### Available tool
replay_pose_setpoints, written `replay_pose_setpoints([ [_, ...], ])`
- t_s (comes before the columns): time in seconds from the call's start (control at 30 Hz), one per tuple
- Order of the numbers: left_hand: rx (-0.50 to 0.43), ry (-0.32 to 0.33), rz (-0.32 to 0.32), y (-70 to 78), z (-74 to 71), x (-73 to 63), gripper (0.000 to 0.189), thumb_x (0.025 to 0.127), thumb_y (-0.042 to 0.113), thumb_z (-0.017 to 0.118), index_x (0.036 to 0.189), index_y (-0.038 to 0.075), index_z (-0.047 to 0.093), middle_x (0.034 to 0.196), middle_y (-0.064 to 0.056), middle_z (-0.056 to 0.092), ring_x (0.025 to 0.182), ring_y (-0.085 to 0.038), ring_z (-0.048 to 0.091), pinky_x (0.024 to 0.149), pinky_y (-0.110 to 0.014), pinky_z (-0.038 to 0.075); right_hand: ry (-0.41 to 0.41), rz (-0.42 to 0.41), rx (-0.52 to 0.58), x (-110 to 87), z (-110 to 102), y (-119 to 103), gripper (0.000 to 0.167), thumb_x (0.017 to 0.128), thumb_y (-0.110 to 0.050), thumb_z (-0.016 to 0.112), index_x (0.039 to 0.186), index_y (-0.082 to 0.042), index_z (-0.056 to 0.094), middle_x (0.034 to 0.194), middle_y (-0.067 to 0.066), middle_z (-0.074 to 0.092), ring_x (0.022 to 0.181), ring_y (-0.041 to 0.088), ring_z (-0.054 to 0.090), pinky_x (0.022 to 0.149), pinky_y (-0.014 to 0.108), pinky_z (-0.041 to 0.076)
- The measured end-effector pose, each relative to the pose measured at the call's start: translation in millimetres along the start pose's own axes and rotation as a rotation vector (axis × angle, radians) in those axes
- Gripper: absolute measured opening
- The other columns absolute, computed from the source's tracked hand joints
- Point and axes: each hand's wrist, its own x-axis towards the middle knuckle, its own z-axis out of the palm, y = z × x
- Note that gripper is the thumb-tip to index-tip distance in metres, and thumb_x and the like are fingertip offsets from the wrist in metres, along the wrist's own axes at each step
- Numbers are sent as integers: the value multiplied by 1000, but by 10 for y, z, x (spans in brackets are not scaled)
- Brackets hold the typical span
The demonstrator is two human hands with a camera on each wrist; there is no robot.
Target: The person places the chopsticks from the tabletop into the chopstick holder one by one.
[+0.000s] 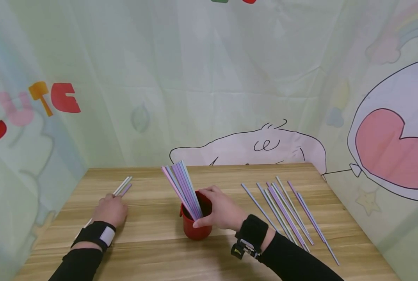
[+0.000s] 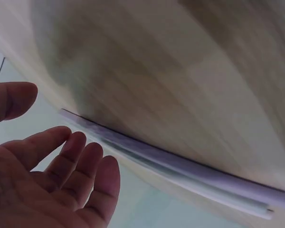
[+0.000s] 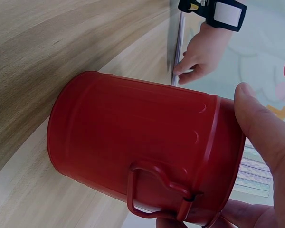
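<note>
While the head view sets a red cup just below the middle of the frame, the right hand grips its rim from the right, thumb on the near outside. Leaning straws in pink, blue and purple slant from the cup toward upper left. At left centre, the left hand lies over the left straws, pale ones and a purple one, on the table; the right straws, mixed pastels, lie slantwise at lower right. All look thin, light and fairly stiff, probably smooth enough to roll; a gentle pinch near the middle should suit, as hard squeezing could crease them. In the left wrist view, that hand's fingers curve loosely at lower left, thumb well apart, with the left straws running past the fingertips to lower right; whether they touch, I cannot tell. The right wrist view shows the cup large across the centre, plain red, with a raised band near the rim and a bent handle at lower centre. It looks rigid and light, likely thin metal, so the rim should give a firm hold; the left hand shows at upper right.
</note>
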Motion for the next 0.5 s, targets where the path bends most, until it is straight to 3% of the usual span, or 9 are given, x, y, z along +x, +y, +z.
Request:
replay_pose_setpoints([
  [0.5, -2, -32, -16, -79, 54, 49, 28, 93, 5, 49, 103, -14, 65, 103, -34, 53, 84, -47, 56, 65, -60, 53, -1, -2, -15, 3, -7, -8, 93, 73, -44, 91, 151, -17, 49, 141, 4, 52, 123, 22, 57, 107, 44, 53],
])
